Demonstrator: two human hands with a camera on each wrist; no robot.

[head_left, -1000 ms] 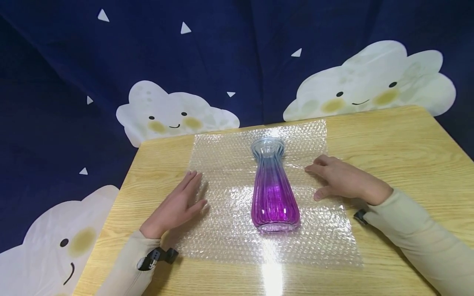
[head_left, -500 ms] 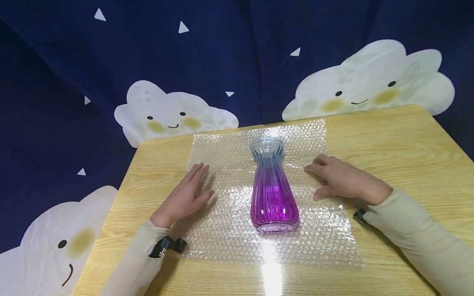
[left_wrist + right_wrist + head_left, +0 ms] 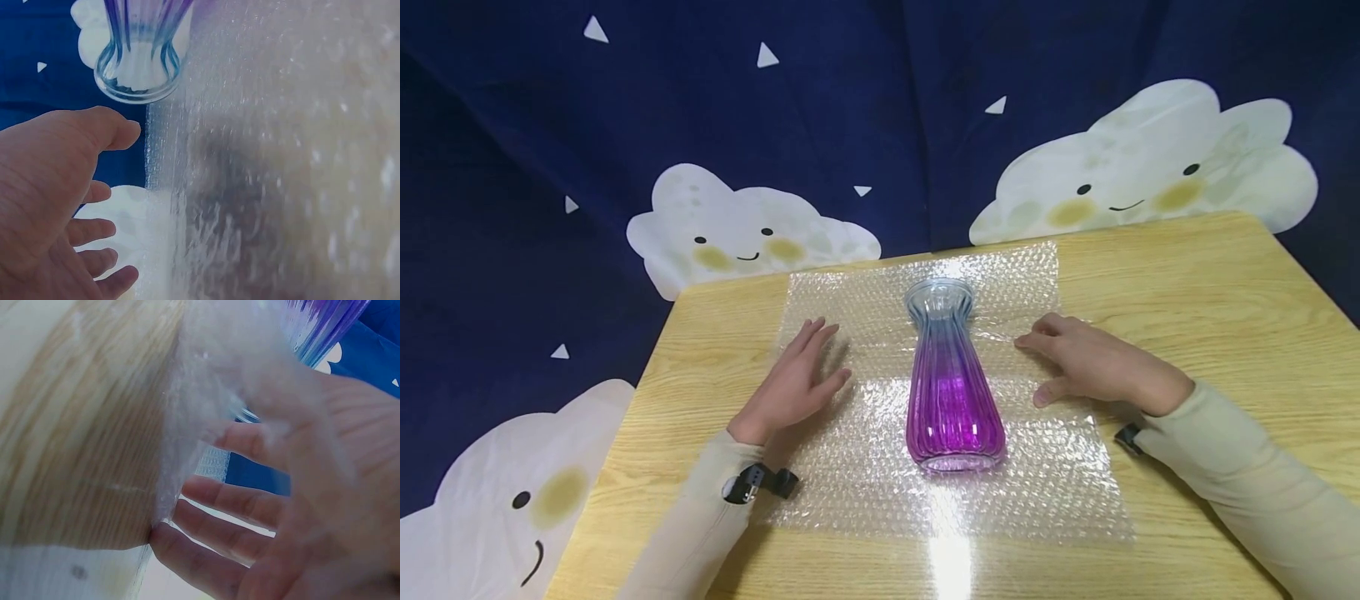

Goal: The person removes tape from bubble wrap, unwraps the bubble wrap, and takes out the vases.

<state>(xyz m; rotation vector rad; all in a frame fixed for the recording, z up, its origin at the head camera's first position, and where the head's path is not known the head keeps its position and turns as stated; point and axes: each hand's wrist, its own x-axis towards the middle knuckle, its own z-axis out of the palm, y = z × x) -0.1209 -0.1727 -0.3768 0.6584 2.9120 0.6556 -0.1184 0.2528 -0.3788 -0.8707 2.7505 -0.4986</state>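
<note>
A ribbed glass vase, pale blue at the mouth and purple at the base, lies on a sheet of bubble wrap. Its mouth points to the table's far side. My left hand is over the left part of the wrap with spread fingers, apart from the vase and holding nothing. In the left wrist view the thumb is near the vase mouth. At the wrap's right edge is my right hand, fingers loosely bent and free of the vase. Whether its fingertips press the wrap is unclear.
The wooden table carries the wrap near its far edge. Behind it hangs a dark blue cloth with white clouds and triangles. Each wrist wears a small dark camera strap.
My left hand has moved right and forward over the wrap, toward the vase, with its fingers spreading. The right hand and the vase have stayed in place.
</note>
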